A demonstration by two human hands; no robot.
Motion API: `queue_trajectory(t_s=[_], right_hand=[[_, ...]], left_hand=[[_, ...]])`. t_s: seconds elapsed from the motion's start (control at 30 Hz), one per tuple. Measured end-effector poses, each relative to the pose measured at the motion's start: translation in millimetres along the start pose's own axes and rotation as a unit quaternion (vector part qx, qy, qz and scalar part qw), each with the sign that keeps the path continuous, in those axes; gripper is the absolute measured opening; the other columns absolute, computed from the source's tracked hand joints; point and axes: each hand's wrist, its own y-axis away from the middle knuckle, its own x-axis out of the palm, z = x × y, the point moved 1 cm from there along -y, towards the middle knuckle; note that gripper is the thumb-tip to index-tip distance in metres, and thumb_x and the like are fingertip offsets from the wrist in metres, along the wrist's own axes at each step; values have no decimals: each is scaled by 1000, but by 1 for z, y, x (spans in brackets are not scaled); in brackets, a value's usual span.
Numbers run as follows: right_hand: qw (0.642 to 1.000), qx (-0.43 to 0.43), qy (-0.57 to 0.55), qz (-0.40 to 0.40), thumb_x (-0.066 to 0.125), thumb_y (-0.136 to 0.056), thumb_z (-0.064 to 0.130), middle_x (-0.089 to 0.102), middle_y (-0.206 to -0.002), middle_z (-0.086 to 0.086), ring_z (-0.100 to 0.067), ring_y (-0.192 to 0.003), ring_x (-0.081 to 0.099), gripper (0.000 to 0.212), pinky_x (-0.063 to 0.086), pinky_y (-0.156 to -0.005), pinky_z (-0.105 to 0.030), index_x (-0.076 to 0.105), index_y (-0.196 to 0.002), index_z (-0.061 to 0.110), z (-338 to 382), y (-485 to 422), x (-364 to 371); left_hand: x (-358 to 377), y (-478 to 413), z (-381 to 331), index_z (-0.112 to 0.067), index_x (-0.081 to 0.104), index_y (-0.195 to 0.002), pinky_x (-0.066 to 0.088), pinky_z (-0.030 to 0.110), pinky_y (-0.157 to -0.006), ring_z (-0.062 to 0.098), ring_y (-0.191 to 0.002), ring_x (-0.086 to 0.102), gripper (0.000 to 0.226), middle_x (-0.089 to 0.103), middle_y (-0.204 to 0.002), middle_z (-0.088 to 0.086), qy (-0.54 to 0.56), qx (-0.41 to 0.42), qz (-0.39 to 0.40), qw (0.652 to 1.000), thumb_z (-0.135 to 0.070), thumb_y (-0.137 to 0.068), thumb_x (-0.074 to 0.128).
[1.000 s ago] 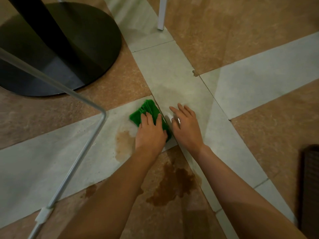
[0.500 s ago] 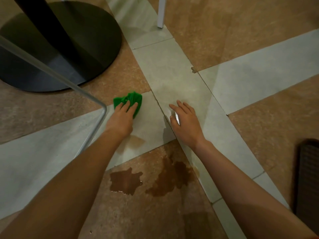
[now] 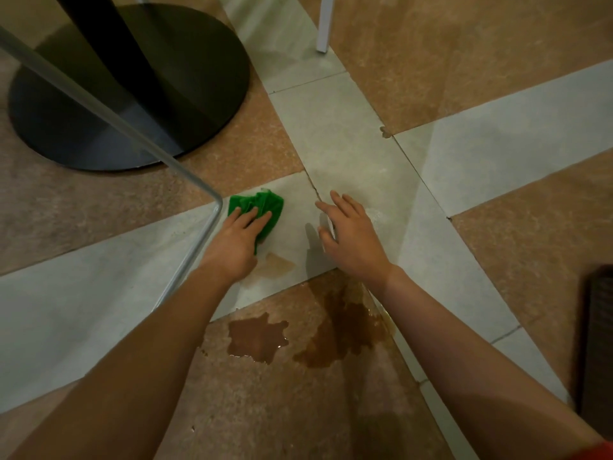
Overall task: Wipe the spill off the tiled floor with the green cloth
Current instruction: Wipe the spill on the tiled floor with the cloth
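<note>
My left hand (image 3: 237,239) presses flat on the crumpled green cloth (image 3: 265,205), which lies on a pale grey tile beside the bend of a chair leg. A faint brown smear (image 3: 277,263) sits just below the cloth. Two darker brown puddles (image 3: 257,336) (image 3: 346,327) lie on the tan tile nearer to me, between my forearms. My right hand (image 3: 351,237) rests palm down on the grey tile to the right of the cloth, fingers spread, and something small and pale shows under its thumb side.
A round black table base (image 3: 185,94) with its post stands at the back left. A thin metal chair leg (image 3: 192,257) bends just left of the cloth. A white leg (image 3: 323,24) stands at the top. A dark object (image 3: 597,340) sits at the right edge.
My left hand slid the cloth leftward from beside my right hand to the chair leg, leaving a paler smear behind. My right hand stayed in place on the tile.
</note>
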Motion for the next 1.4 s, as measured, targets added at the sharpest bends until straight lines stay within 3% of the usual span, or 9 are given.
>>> queue_trajectory(t_s=[0.1,0.3,0.5,0.77,0.87,1.07,1.27,1.4], right_hand=[[1000,18,-5,5,44,-94,23,23,-155,-9,-25,-144,12,48,11,-115,-33,38,-141,17,-4,4,-2],[1000,15,-3,14,44,-94,23,22,-155,-10,-25,-144,12,49,9,-115,-32,37,-142,17,5,3,0],[1000,6,-2,12,42,-97,28,22,-155,-12,-25,-144,11,48,6,-114,-29,36,-142,16,4,3,0],[984,35,129,120,41,-94,49,12,-157,-12,-32,-144,6,64,8,-118,-43,23,-147,17,-12,18,17],[982,36,145,115,41,-93,51,11,-157,-10,-32,-145,5,66,7,-117,-47,21,-147,19,-12,18,18],[985,32,128,106,42,-92,52,12,-158,-8,-30,-145,5,65,3,-116,-47,22,-147,22,-20,18,14],[990,32,108,88,43,-92,51,11,-158,-8,-28,-145,4,66,4,-116,-47,22,-147,23,-10,13,13],[992,34,96,72,43,-93,48,11,-158,-9,-27,-145,3,63,3,-116,-46,23,-147,22,-14,13,5]], left_hand=[[4,18,1,-18,14,-148,10,38,-116,30,-144,8,76,17,-155,9,17,-9,-18,1000,-2,-85,52],[20,19,-12,-17,21,-147,9,37,-116,30,-144,8,51,22,-154,10,26,-34,-44,998,-30,-100,33],[20,19,-5,-14,13,-149,23,40,-113,31,-143,9,57,19,-153,11,-8,-63,-44,997,-13,-98,39],[32,45,-32,-18,12,-148,23,39,-113,28,-144,7,58,15,-156,6,-12,-50,-28,998,-18,-98,41],[25,36,-27,-19,14,-148,20,38,-114,27,-144,6,53,16,-156,5,-11,-37,-11,999,-25,-100,35],[24,48,-15,-17,15,-148,19,38,-114,29,-144,8,51,17,-155,8,-5,-88,-34,996,-23,-100,33],[31,39,-44,-20,15,-148,19,39,-115,27,-144,5,51,16,-156,5,-7,-33,-16,999,-24,-100,33],[17,25,-30,-17,22,-147,12,34,-116,28,-143,11,48,23,-154,9,-3,-54,-22,998,-23,-101,33]])
